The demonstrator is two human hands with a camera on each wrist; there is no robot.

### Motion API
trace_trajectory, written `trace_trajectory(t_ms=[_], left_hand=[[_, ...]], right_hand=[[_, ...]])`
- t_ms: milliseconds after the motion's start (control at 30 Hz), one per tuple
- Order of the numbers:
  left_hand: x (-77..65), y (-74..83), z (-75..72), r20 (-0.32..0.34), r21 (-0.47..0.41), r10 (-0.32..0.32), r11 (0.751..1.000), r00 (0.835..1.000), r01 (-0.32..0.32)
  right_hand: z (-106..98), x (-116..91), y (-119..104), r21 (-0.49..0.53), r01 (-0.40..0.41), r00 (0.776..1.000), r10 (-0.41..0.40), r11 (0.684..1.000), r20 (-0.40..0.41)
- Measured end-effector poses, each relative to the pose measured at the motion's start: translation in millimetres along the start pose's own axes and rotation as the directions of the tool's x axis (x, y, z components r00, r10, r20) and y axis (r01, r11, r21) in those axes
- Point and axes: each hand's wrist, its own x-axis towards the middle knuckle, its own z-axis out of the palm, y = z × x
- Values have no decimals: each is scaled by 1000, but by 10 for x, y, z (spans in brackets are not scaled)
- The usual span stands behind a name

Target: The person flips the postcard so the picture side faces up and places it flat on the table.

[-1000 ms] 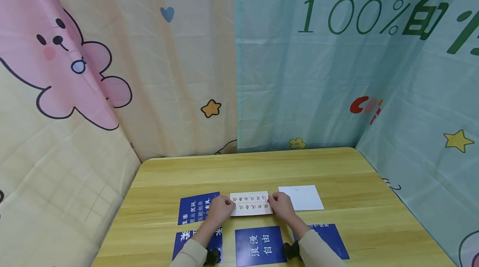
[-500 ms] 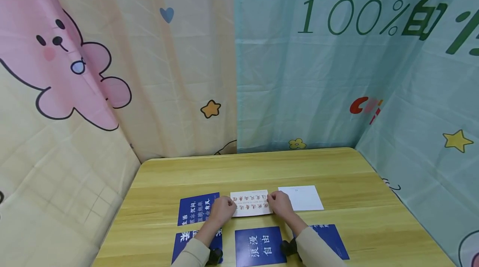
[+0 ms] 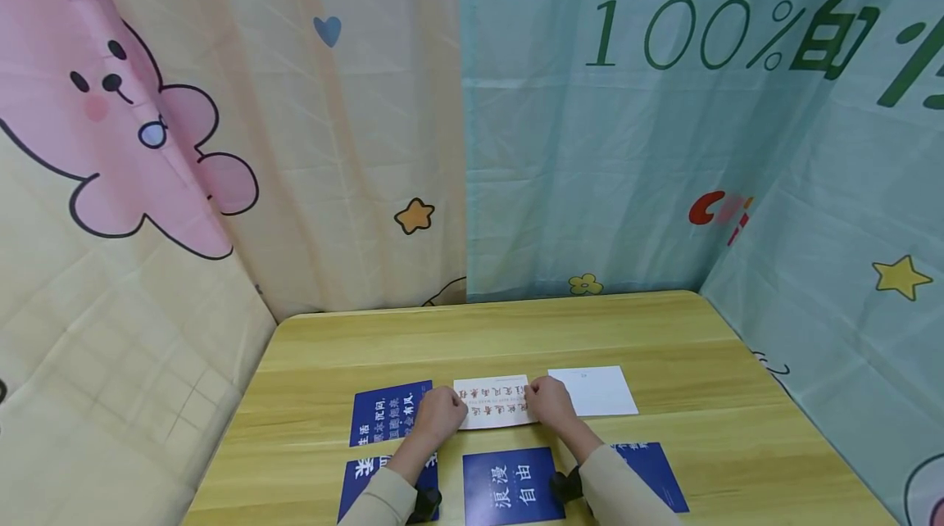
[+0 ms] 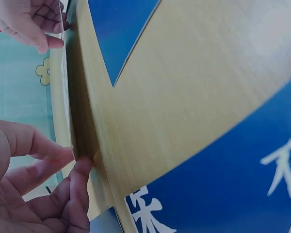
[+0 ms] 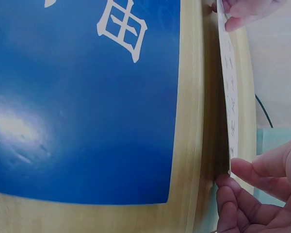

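A white card [image 3: 492, 403] printed with rows of reddish-brown characters is held between my two hands at the middle of the table. My left hand [image 3: 441, 413] pinches its left edge between thumb and fingers. On the opposite edge, my right hand [image 3: 551, 401] pinches it the same way. Both wrist views catch the card nearly edge-on, a thin pale strip [image 5: 229, 97] with a shadowed gap between it and the wooden surface. Left of it lies a blue card [image 3: 387, 415] with white characters, partly behind the left hand. A plain white card [image 3: 596, 389] lies just right of the right hand.
Nearer on the wooden table [image 3: 332, 346] are a blue card [image 3: 512, 485] in the middle, another blue card [image 3: 356, 485] under the left forearm, and a third blue card [image 3: 652, 473] partly covered by the right sleeve. Printed curtains [image 3: 590, 165] enclose the table's back and sides.
My left hand has shifted slightly right and the card's near edge sits a little lower in the head view. Both hands keep their hold; the other cards lie where they were.
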Motion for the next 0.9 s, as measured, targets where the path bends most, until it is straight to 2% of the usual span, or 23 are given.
trace_trajectory(t_ms=[500,900], left_hand=[[-11,21,-2,19,26,-21,999,1000,21],[-14,28,2,26,35,-24,999,999,23]], right_hand=[[9,-7,-34,-51,-2,1000,2,999,2],[9,-19,-35,-9,-37,999,37,999,22]])
